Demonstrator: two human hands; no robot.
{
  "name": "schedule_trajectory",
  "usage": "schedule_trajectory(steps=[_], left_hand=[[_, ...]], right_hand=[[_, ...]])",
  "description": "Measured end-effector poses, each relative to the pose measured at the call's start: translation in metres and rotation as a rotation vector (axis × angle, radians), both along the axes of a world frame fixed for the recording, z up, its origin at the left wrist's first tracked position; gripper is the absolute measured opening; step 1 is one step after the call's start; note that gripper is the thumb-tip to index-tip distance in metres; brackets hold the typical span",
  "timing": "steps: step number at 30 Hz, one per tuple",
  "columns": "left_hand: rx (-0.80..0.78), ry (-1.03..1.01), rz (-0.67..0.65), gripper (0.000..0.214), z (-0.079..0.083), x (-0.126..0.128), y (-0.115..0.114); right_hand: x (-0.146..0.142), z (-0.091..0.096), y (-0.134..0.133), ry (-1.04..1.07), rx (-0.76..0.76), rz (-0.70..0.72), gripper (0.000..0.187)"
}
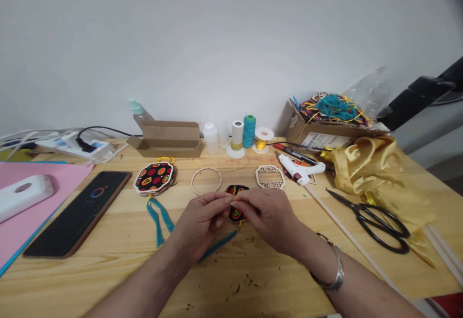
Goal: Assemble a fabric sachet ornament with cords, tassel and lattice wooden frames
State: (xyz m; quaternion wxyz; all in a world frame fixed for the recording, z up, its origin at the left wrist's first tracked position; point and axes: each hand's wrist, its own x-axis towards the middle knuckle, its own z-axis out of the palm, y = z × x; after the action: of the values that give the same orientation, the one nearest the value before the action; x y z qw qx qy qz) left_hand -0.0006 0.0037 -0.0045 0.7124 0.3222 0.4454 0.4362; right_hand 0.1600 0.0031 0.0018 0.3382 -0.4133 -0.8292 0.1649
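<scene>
Both hands are meeting mid-counter, the left hand [202,219] and right hand [265,214] pinching fingertip to fingertip on a yellow cord [233,197] at the small fabric piece [237,190]. The piece is sitting low over the counter [253,274], a blue tassel [217,245] trailing beneath it.

Progress, as a judgement: one stack of finished pieces [154,177] is lying to the left with cord and blue tassel on, so this one is looking partway done, cord being worked. The wooden ring [206,181] and lattice frame [270,177] are lying bare just behind.

Room: bare counter in front of the hands. The phone [77,212] is crowding the left, the scissors [376,219] and glue gun [300,167] the right, and the near edge is running close under the wrists.
</scene>
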Motion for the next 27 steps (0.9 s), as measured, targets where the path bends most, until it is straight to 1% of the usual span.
schedule_trajectory(steps=[3, 5, 6, 9, 13, 15, 19, 21, 22, 24, 27], left_hand=[[-0.03, -0.05, 0.007, 0.011, -0.002, 0.0, 0.001], [-0.055, -0.089, 0.017, 0.009, -0.003, 0.0, 0.001], [-0.075, -0.118, 0.018, 0.007, -0.004, 0.0, 0.001], [-0.137, -0.207, 0.004, 0.006, -0.005, 0.0, 0.002], [-0.185, -0.239, -0.004, 0.007, -0.005, 0.0, 0.001], [-0.209, -0.241, -0.006, 0.009, -0.005, 0.0, 0.001], [-0.222, -0.26, -0.051, 0.015, -0.007, 0.0, 0.0], [-0.203, -0.265, -0.052, 0.015, -0.007, 0.0, 0.0], [-0.191, -0.256, -0.048, 0.013, -0.007, 0.0, 0.0], [-0.153, -0.215, -0.039, 0.012, -0.006, 0.0, 0.0], [-0.072, -0.111, -0.013, 0.013, -0.005, 0.0, -0.002]], right_hand=[[0.002, -0.002, -0.001, -0.216, 0.323, 0.001, 0.018], [0.002, 0.0, -0.002, -0.323, 0.484, 0.007, 0.018], [0.002, 0.001, -0.003, -0.359, 0.536, 0.011, 0.018], [-0.001, 0.005, -0.007, -0.436, 0.621, 0.024, 0.019], [-0.003, 0.005, -0.013, -0.518, 0.664, 0.025, 0.019], [-0.004, 0.004, -0.014, -0.543, 0.658, 0.031, 0.018], [-0.005, 0.002, -0.012, -0.548, 0.645, 0.06, 0.017], [-0.005, 0.003, -0.01, -0.506, 0.616, 0.082, 0.017], [-0.004, 0.003, -0.009, -0.456, 0.573, 0.089, 0.017], [-0.004, 0.005, -0.007, -0.294, 0.397, 0.058, 0.019], [-0.003, 0.004, -0.001, -0.008, -0.019, -0.094, 0.032]])
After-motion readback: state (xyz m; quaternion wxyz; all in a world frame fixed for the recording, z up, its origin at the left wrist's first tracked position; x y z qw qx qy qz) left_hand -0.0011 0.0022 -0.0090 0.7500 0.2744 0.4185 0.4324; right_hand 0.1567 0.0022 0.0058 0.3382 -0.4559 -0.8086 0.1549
